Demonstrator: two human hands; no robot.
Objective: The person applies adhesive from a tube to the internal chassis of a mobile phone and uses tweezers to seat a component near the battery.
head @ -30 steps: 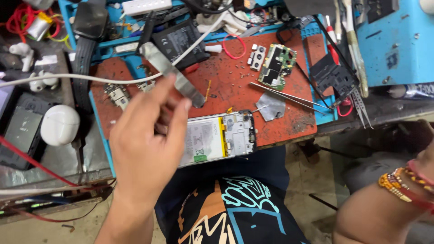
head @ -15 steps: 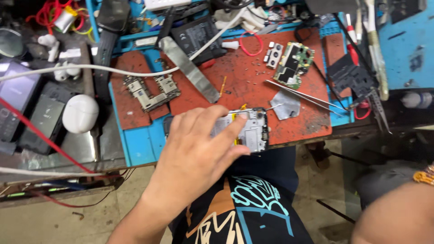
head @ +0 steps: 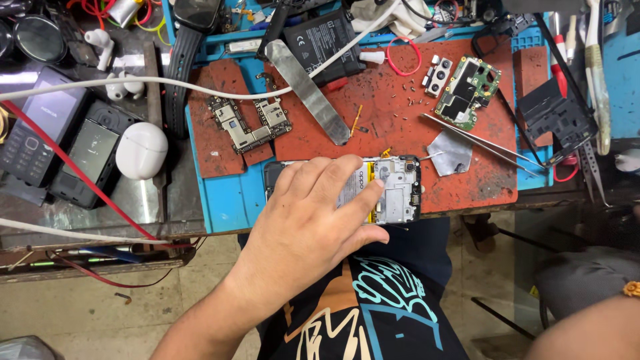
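Fingers [head: 347, 177] spread flat, pressing down on the opened phone [head: 393, 190], not pinching or gripping it. Left hand [head: 313, 227] covers most of the phone body; only the camera end and a strip of battery show. Phone sits back-off at the front edge of the bench, half on the red mat [head: 400, 127], half on the blue mat [head: 227, 200], overhanging toward the lap. Right hand not visible; only a forearm at the bottom right corner, so its fingers cannot be told.

Around it: metal strip [head: 308, 90] lying diagonally mid-mat, bare circuit board [head: 248, 123] toward the left, green board [head: 468, 90] toward the back right, tweezers [head: 480, 143] just right of the phone, loose screws [head: 400, 90] scattered on the red mat.

Risks, as judged:
- Phone close to the front edge; a sideways push could tip it off onto the floor.
- Flat pressure over an exposed battery could bend or dent it.
- Sleeve or wrist sweep could scatter the screws.
- Tweezer tips near the open frame could scratch or short something.
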